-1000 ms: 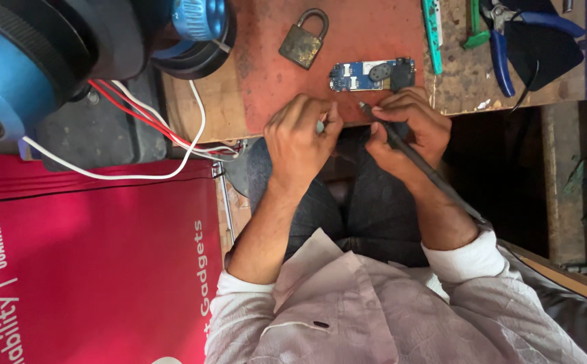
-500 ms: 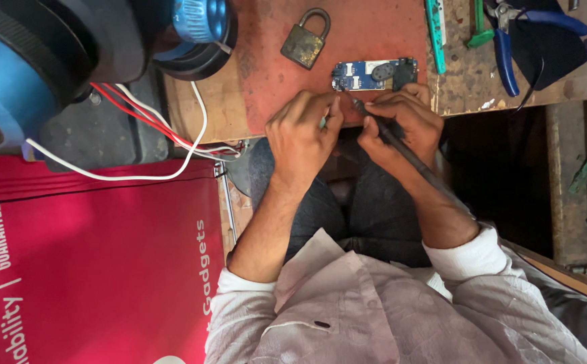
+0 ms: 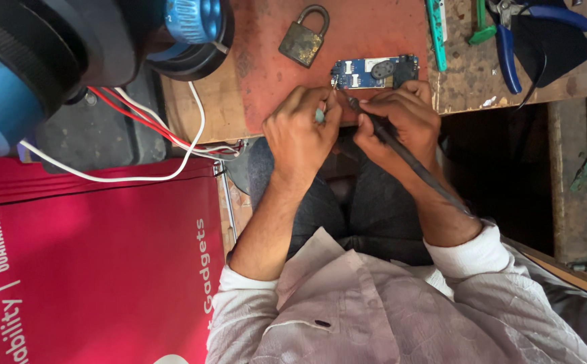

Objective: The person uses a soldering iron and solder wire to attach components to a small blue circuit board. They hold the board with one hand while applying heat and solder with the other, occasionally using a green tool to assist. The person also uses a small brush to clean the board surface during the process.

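A small blue circuit board lies on a red mat at the edge of a wooden workbench. My left hand pinches a thin pale tool whose tip touches the board's left end. My right hand grips a black soldering iron like a pen. The iron's tip sits just below the board, between the two hands, and its cable runs back along my right forearm. Both hands rest against the bench edge above my lap.
A brass padlock lies on the mat, left of the board. A green tool and blue-handled pliers lie at the right. A blue and black round device with red and white wires stands left, above a red printed panel.
Both hands have shifted slightly up toward the board, and the tool tips are now at its lower left edge. The board and padlock stay put.
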